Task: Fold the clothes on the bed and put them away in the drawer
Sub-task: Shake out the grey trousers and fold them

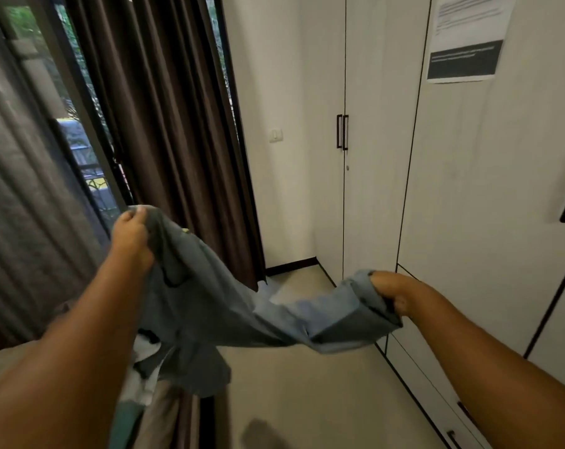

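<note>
A blue-grey garment (216,306) is stretched in the air between both hands, sagging in the middle, with its lower part hanging over the bed corner (12,361) at the lower left. My left hand (130,234) grips one end of it, raised in front of the curtain. My right hand (393,294) grips the other end, a sleeve-like cuff, lower and to the right near the wardrobe. Drawer fronts (436,393) with dark handles run along the wardrobe's base at the lower right, and they are closed.
A white wardrobe (371,157) with black handles fills the right side; a paper notice (462,43) is stuck on one door. Brown curtains (164,124) and a glass door (73,140) stand at left. Pale floor (307,384) lies between bed and wardrobe.
</note>
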`<state>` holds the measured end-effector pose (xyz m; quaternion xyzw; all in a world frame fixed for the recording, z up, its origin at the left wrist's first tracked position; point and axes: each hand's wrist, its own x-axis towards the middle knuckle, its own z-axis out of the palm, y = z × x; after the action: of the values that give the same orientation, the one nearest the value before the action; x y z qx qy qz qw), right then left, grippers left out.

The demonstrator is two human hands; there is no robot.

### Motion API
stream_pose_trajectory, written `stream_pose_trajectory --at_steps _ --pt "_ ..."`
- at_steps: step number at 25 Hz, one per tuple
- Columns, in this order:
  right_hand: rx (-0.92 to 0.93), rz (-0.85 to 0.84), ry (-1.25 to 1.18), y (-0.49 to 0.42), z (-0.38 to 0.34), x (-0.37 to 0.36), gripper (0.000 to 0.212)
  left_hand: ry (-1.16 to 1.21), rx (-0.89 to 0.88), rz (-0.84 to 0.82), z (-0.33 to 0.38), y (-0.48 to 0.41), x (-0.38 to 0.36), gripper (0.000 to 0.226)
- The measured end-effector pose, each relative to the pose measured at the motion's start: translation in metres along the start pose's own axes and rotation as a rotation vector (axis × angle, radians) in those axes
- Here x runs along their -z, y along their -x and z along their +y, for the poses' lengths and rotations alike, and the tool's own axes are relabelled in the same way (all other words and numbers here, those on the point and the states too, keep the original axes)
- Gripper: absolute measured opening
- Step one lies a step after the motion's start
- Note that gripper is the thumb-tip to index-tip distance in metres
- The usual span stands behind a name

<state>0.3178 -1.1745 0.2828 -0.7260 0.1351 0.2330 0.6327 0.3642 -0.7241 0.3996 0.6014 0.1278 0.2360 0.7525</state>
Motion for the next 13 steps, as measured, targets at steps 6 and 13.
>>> stream_pose_trajectory --at_steps 6,13 --pt "0.073 -0.381 0.606 0.028 -0.019 -0.054 0.024 -0.069 0.043 -0.312 -0.001 0.035 -0.064 0.025" --pt "0.656 0.089 0.763 0.024 -0.099 -0.101 0.07 -0.197 0.019 -0.515 0.023 0.074 -0.083 0.015"
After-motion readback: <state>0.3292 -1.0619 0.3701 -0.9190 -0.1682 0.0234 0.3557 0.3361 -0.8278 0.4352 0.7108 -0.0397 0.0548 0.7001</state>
